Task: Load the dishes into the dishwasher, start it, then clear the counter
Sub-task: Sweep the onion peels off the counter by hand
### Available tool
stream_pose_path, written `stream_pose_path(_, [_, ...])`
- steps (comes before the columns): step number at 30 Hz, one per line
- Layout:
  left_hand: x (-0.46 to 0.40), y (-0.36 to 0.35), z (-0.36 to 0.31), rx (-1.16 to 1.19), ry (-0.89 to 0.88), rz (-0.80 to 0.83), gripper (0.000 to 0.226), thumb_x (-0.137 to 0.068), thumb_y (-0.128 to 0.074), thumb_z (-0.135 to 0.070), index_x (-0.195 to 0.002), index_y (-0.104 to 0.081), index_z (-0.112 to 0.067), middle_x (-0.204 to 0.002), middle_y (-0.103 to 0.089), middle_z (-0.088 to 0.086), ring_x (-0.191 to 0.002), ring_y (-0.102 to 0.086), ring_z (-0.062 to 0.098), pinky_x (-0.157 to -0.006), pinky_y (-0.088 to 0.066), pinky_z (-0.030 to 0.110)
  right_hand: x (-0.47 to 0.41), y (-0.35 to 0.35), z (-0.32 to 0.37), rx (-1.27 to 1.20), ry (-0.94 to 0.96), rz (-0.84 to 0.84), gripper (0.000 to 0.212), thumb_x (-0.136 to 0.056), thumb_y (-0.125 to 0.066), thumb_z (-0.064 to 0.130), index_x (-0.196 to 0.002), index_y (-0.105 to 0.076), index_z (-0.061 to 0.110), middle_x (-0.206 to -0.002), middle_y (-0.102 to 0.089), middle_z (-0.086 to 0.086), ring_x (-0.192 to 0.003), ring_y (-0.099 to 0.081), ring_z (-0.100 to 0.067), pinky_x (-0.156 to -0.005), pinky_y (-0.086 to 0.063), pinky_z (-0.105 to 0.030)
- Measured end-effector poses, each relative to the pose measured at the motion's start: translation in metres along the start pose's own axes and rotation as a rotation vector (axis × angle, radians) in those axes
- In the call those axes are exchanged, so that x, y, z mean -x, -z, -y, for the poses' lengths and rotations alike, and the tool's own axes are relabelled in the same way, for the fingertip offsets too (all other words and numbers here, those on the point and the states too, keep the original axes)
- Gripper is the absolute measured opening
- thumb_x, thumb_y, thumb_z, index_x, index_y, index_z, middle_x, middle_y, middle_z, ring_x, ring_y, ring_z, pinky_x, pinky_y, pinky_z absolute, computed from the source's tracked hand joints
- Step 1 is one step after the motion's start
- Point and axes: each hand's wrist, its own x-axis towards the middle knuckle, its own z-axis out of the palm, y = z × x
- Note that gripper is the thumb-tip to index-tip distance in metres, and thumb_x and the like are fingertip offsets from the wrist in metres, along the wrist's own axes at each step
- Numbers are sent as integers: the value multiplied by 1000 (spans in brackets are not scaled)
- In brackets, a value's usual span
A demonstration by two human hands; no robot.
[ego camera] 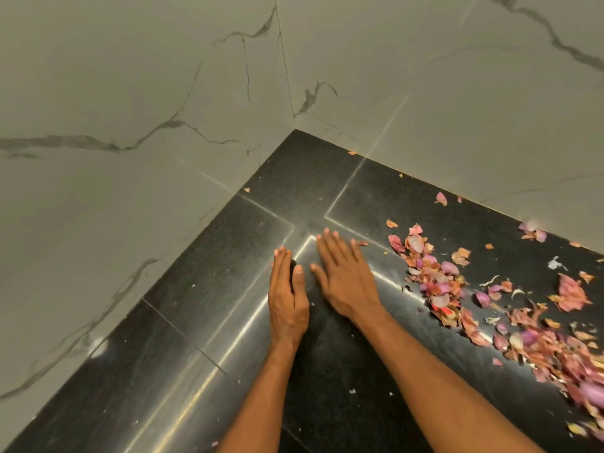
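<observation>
The one head camera looks steeply down, close over the black bench (327,371), facing its walled corner.

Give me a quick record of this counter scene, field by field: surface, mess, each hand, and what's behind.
surface: black counter, corner section
mess: onion peels scattered to the right of both hands
left hand: straight fingers, on edge on the counter, holding nothing
right hand: flat, palm down, fingers spread, holding nothing
behind: marble-look wall tiles
</observation>
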Motion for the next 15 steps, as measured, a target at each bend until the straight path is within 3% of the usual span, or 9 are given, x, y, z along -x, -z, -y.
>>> stream_pose_path(3, [0, -1, -2, -41, -18, 17, 60, -105, -29, -53, -154, -35, -20, -163, -28, -6, -150, -19, -1, -125, -20, 30, 4, 11, -33, -40, -296, -60, 72, -109, -7, 59, -165, -1, 15, -172, 6, -5, -159, 10, -21, -130, 1, -49])
stream_pose_path(6, [-1, -3, -3, -61, -18, 31, 64, -104, -27, -56, -154, -37, -17, -163, -29, -4, -151, -19, 1, -126, -20, 38, 23, 25, -49, -24, -466, -176, 73, -109, -9, 53, -164, -11, 4, -172, -5, -15, -160, 2, -27, -131, -3, -48])
stream_pose_path(10, [0, -5, -5, -38, -2, 11, 58, -105, -29, -51, -154, -37, -19, -162, -29, -6, -150, -20, -1, -126, -19, 38, 32, 19, -17, -130, -187, -131, 65, -111, -17, 45, -165, -9, 9, -173, 0, -10, -160, 9, -19, -129, 8, -38])
stream_pose_path(12, [-5, -5, -8, 2, 37, 14, 53, -106, -29, -49, -154, -33, -26, -163, -26, -10, -149, -19, -4, -126, -19, 33, 35, 6, -5, -74, -32, -57, 65, -110, -19, 47, -165, -13, 11, -173, -5, -8, -160, 5, -16, -130, 4, -38])
stream_pose_path(15, [-30, -1, -10, 12, 52, 11, 52, -109, -32, -43, -156, -31, -21, -165, -24, -7, -150, -18, -3, -124, -15, 23, 31, 0, -6, -21, -36, -59, 68, -108, -27, 49, -164, -22, 11, -172, -15, -7, -160, -6, -14, -131, -6, -39])
